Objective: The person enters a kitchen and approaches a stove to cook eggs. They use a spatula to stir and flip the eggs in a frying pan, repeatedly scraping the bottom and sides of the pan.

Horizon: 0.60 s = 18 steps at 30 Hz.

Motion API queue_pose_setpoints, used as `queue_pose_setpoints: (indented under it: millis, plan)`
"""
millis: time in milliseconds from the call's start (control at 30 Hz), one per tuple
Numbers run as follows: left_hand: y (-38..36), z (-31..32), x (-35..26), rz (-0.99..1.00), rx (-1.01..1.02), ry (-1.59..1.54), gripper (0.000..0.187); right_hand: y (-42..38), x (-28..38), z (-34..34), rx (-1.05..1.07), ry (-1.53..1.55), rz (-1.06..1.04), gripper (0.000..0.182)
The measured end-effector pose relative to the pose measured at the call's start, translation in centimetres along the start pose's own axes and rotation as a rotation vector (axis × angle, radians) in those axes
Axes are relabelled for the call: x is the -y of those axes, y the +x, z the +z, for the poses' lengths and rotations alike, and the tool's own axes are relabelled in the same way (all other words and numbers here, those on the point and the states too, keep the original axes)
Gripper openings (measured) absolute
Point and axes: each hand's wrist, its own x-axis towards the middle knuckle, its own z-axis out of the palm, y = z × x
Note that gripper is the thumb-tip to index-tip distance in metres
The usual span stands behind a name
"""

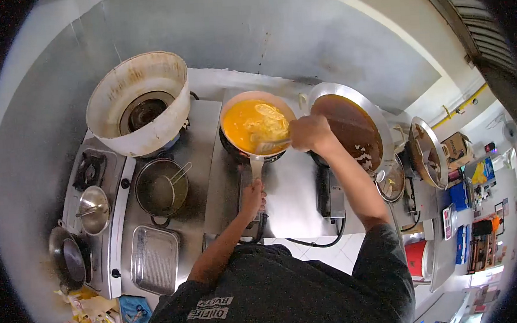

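Note:
A pan [228,110] of yellow-orange liquid with paler, frothy or curdled bits sits on a burner at the middle of the counter. My left hand [253,198] is wrapped round the pan's handle [257,165], which points toward me. Over the pan's right rim, my right hand [309,132] is closed on a utensil [274,143] whose end dips into the liquid; its tip is blurred. Close to the right hand stands a wide metal pan [326,89] of dark brown liquid.
A large white-walled vessel [176,101] stands at the back left. Nearer are a dark pot [149,193] with a wire-handled strainer, a metal tray [155,259] and a metal bowl [94,210]. Rightward are a lidded pot [391,181] and another wide pan [440,175].

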Motion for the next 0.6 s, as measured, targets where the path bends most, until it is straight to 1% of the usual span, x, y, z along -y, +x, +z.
queue_pose_setpoints:
  millis: [67,100,133,167,200,267,300,367,400,433,500,533,600]
  plan:
    - [-0.4,0.1,-0.6,-0.016,-0.013,0.013,0.036,0.3,0.7,1.1,0.077,-0.004,-0.042,0.022]
    - [-0.7,0.2,-0.9,-0.037,-0.021,0.021,0.038,1.3,0.5,2.4,0.073,-0.005,-0.048,0.022]
    - [-0.7,0.1,-0.9,-0.033,-0.028,0.018,0.038,2.8,0.0,4.3,0.095,0.077,-0.089,0.023]
    - [-0.8,0.0,-0.9,-0.006,0.008,0.01,0.036,4.0,-0.2,5.8,0.119,0.159,-0.131,0.024]
    - [-0.8,-0.1,-0.8,0.023,0.045,0.002,0.035,4.7,-0.2,6.4,0.117,0.157,-0.138,0.024]
    - [0.1,-0.6,0.2,0.026,0.041,-0.017,0.035,5.7,0.0,7.1,0.168,0.363,-0.107,0.029]
    - [0.4,-0.9,0.8,0.023,0.041,-0.032,0.035,6.1,0.2,7.6,0.168,0.358,-0.116,0.029]
    - [0.5,-1.1,1.0,0.059,0.057,-0.006,0.035,7.0,0.9,9.1,0.015,0.49,-0.106,0.036]
    - [0.5,-1.1,1.1,0.09,0.081,0.026,0.036,7.9,1.3,10.0,0.015,0.489,-0.115,0.036]
    - [0.6,-1.2,1.3,0.094,0.074,0.024,0.036,9.2,1.7,10.9,0.004,0.46,-0.131,0.036]
    - [0.8,-1.4,1.8,0.166,0.121,-0.009,0.037,11.1,2.3,12.2,-0.007,0.43,-0.156,0.037]
    - [1.0,-1.5,2.1,0.171,0.113,-0.012,0.037,11.6,2.7,12.3,-0.015,0.445,-0.125,0.036]
    - [1.3,-1.6,2.5,0.023,0.066,0.029,0.038,12.5,3.2,12.3,-0.022,0.456,-0.101,0.035]
